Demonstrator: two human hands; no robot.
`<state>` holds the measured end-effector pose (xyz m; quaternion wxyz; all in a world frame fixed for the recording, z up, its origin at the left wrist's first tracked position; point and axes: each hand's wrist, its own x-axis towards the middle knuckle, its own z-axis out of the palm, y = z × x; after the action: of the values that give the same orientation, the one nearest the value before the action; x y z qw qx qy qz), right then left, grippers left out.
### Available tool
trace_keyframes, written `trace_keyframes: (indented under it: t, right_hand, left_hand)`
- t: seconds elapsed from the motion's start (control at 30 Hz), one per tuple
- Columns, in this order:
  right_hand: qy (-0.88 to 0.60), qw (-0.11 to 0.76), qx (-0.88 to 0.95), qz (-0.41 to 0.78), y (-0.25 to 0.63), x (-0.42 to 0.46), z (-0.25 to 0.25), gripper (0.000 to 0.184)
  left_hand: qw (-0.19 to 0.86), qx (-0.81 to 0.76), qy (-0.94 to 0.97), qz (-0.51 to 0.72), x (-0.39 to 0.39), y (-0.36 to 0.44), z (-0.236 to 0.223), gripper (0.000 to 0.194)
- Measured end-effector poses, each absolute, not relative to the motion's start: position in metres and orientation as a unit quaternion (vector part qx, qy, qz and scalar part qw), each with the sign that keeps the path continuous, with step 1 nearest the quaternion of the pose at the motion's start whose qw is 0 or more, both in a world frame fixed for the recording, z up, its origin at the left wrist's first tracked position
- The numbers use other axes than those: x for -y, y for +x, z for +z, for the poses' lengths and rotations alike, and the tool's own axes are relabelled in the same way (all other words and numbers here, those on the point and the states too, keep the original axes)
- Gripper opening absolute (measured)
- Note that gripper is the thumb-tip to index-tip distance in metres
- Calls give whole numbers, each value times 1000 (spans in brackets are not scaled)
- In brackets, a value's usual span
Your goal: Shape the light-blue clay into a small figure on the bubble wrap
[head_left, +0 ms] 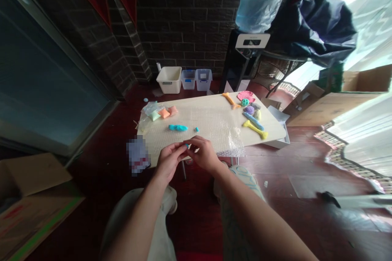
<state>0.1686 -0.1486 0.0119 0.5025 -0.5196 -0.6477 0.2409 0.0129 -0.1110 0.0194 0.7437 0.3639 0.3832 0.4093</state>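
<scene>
A tiny bright-blue piece of modelling clay (pixel 186 145) shows between the fingertips of both hands, above the table's front edge. My left hand (pixel 169 158) pinches it between thumb and fingers. From the other side my right hand (pixel 202 153) closes on the same bit, its fingers meeting those of the left; they cover most of the piece. Just beyond the hands, a small blue clay lump (pixel 197 129) lies on the bubble wrap (pixel 211 118). A longer blue clay shape (pixel 178 127), narrowed near its left end, rests to the left of that lump.
On the table's left lie green and orange soft packets (pixel 164 113) with clear plastic. Bone-like shapes (pixel 255 129) and colourful clay pieces (pixel 249 110) cluster on the right. Behind stand plastic bins (pixel 169 81) and a water dispenser (pixel 252 40); cardboard boxes (pixel 339 108) flank the table.
</scene>
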Motion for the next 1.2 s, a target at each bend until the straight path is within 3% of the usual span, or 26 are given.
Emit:
trace_keyframes:
  t: [0.5,0.77,1.03,1.2]
  right_hand:
    - [-519,490,652,255,196,146,13,18]
    - [-518,532,629,233,194,148,12,11]
    - [-498,558,608,266,188,154,21,22]
    - [-493,606,509,363,187,151,17,30]
  left_hand:
    - [751,-382,369,393,95,29,26,38]
    - [757,-348,384,398,103,30,22,34]
    - [721,-348,399,447,102,28,23,36]
    - [676,-354,450,463,102,27,21,34]
